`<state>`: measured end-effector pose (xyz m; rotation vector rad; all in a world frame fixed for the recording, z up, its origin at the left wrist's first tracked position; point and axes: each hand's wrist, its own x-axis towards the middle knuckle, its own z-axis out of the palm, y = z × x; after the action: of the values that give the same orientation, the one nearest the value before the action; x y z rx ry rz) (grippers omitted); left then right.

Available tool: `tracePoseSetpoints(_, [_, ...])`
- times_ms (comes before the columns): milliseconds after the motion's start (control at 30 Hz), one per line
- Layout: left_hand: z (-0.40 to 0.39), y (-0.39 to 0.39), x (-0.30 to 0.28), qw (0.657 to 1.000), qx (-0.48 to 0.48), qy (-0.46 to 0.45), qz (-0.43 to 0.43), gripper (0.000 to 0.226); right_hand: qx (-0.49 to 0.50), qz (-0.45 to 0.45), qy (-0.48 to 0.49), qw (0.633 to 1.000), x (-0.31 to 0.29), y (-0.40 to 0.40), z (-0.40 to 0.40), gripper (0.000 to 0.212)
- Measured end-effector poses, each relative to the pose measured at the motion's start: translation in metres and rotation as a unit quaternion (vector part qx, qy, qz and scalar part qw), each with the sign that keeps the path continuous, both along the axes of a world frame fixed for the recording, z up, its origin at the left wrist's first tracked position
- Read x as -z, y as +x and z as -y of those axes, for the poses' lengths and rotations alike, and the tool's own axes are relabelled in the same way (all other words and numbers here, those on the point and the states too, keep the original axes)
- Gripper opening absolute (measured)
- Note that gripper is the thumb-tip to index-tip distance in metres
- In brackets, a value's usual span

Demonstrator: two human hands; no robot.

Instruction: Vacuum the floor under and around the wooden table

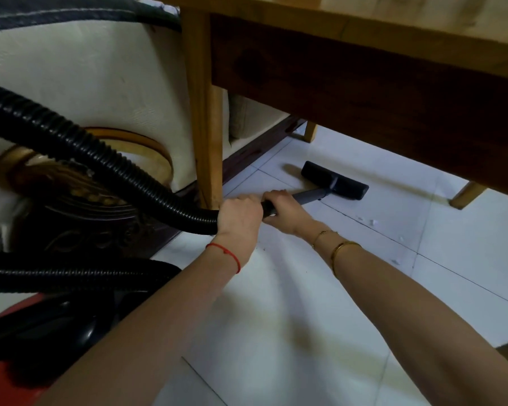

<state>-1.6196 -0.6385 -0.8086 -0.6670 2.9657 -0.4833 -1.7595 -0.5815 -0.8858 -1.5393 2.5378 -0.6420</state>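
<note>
Nearest me were my own forearms, reaching down and forward over the white tiled floor [291, 332], with the red vacuum body [18, 332] low at my left. My left hand [239, 216] had its grip closed around the end of the black ribbed hose [106, 159] where it met the wand; my right hand [285, 210] was closed on the grey wand [308, 197] just ahead of it. The floor head [335, 180] lay flat on the tiles beneath the wooden counter [364, 83], well inside its front edge.

Small white crumbs [371, 222] sat to the right of the head, not yet picked up. I judged the main risks to be the hose, which curved close past the near leg [201, 112], snagging there if I pulled back sharply, and the head knocking the far legs [310, 131] on a long push. The apron hung low, so the wand had to stay shallow. Open room lay to the right, across bare tiles; the sofa [85, 83] closed off the left.
</note>
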Motion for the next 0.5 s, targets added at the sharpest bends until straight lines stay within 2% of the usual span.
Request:
tracePoseSetpoints(267, [0.007,0.028,-0.006,1.000,-0.008,-0.008,0.006,0.030,-0.012,0.011,-0.043,0.999,0.000,0.029,0.001,0.018])
tracePoseSetpoints(500, [0.018,0.079,-0.027,0.999,-0.029,-0.014,0.026,0.037,-0.106,0.018,-0.114,0.988,-0.014,0.098,0.021,0.027])
